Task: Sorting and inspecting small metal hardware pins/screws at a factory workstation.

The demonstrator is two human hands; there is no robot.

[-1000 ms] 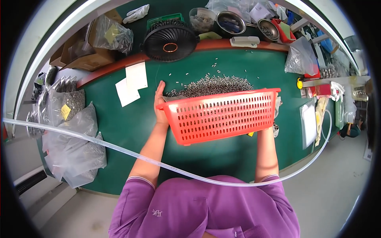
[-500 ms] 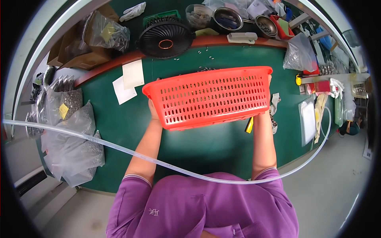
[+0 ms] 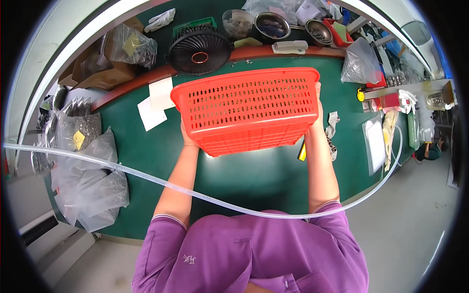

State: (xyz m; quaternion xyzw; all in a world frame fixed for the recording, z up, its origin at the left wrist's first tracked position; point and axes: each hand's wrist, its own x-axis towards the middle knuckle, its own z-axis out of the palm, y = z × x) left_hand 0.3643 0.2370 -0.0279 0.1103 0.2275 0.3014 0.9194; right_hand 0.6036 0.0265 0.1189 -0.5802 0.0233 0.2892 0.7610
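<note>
A red plastic basket (image 3: 249, 119) with rows of slots is held up over the green table, tipped so that its near side wall and part of its underside face me. My left hand (image 3: 185, 134) grips its left end, the fingers mostly hidden behind the wall. At the right end my right hand (image 3: 317, 110) holds it, fingers also largely out of sight. The basket's inside does not show. Beyond its far rim a few small pale pieces (image 3: 248, 62) lie on the table. Beside my right forearm are a yellow-handled tool (image 3: 302, 151) and a patterned cloth strip (image 3: 332, 132).
A clear tube (image 3: 215, 202) arcs across in front of my body. Bags of small parts (image 3: 105, 188) crowd the left edge. A black fan (image 3: 199, 54), a stapler (image 3: 290, 47) and metal bowls (image 3: 271, 25) stand at the back. Paper sheets (image 3: 152, 113) lie left of the basket.
The basket has moved slightly away and left and tipped further, so more of its underside shows. Both hands have moved with it, still gripping its ends.
</note>
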